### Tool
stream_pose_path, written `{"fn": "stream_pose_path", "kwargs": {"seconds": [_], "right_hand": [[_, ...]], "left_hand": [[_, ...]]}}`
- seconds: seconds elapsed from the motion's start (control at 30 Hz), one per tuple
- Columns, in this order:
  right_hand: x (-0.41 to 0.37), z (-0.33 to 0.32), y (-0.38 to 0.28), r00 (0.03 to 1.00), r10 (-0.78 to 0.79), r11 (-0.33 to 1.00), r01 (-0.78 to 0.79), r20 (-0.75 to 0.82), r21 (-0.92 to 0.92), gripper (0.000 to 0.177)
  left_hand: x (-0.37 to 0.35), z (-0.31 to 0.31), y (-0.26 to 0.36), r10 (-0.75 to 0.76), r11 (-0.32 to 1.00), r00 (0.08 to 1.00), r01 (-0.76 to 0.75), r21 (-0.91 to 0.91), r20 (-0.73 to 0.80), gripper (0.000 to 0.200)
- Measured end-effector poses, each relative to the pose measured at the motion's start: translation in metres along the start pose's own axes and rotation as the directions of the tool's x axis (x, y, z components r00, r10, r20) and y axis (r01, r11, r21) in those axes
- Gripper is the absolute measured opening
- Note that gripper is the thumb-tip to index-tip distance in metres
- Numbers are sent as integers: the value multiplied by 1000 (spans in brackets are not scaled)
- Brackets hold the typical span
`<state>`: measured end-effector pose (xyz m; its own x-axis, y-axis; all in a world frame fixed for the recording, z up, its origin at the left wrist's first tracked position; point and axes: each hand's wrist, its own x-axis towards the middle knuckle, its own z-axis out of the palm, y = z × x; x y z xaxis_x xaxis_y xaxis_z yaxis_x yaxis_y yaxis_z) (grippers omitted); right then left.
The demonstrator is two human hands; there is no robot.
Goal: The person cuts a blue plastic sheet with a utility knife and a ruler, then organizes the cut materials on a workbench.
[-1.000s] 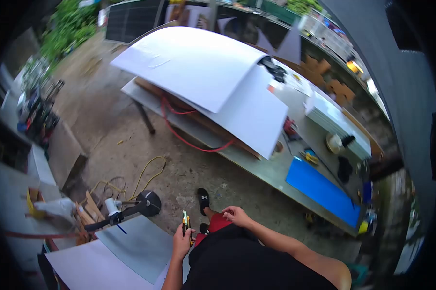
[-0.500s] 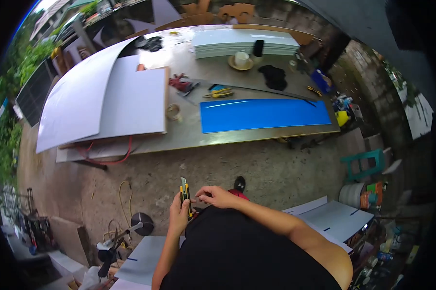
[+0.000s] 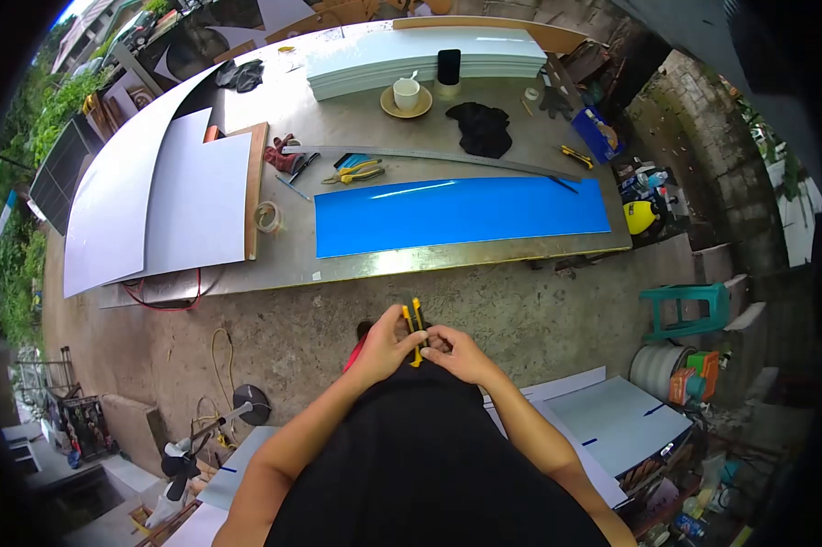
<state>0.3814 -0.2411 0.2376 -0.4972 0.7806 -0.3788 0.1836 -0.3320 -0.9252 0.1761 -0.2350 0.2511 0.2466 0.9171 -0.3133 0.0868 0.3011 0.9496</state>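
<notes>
A yellow and black utility knife (image 3: 414, 330) stands upright between my hands, in front of my body. My left hand (image 3: 386, 344) is closed round its left side, the thumb pressed toward the handle. From the right, my right hand (image 3: 458, 354) pinches at the knife, its fingers bent against the handle. No blade shows at the knife's top end. Beyond the hands, a blue sheet (image 3: 456, 217) lies along the near edge of the metal table (image 3: 383, 264).
Behind the blue sheet are yellow pliers (image 3: 354, 173), a long steel ruler (image 3: 429, 157), a cup (image 3: 406, 93), black cloth (image 3: 480, 129) and stacked white panels (image 3: 429, 56). Large white sheets (image 3: 196, 201) overhang at left. A green stool (image 3: 684, 308) stands at right.
Both hands have moved right and up with the knife, and my right hand now meets it. The blade that stuck out at the top no longer shows. The view has shifted toward the table.
</notes>
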Motion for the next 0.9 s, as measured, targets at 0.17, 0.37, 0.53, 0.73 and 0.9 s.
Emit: {"fn": "stream_pose_path", "kwargs": {"seconds": [0.17, 0.37, 0.53, 0.73, 0.9], "right_hand": [[2, -15, -1, 981, 51, 997, -39, -188, 68, 27], [27, -58, 7, 943, 43, 997, -60, -330, -43, 30], [65, -100, -4, 904, 42, 995, -75, -425, -60, 31], [109, -167, 19, 808, 30, 950, -207, -588, -235, 33], [153, -233, 26, 816, -45, 898, -220, -576, -382, 32]], "left_hand": [[50, 20, 3, 63, 983, 998, -66, 174, 22, 26], [115, 18, 21, 43, 970, 966, -102, 221, 256, 29], [175, 0, 15, 59, 990, 951, -95, 106, 305, 36], [210, -50, -18, -38, 880, 976, -69, 470, 214, 43], [209, -82, -66, -102, 785, 988, 8, 619, 116, 41]]}}
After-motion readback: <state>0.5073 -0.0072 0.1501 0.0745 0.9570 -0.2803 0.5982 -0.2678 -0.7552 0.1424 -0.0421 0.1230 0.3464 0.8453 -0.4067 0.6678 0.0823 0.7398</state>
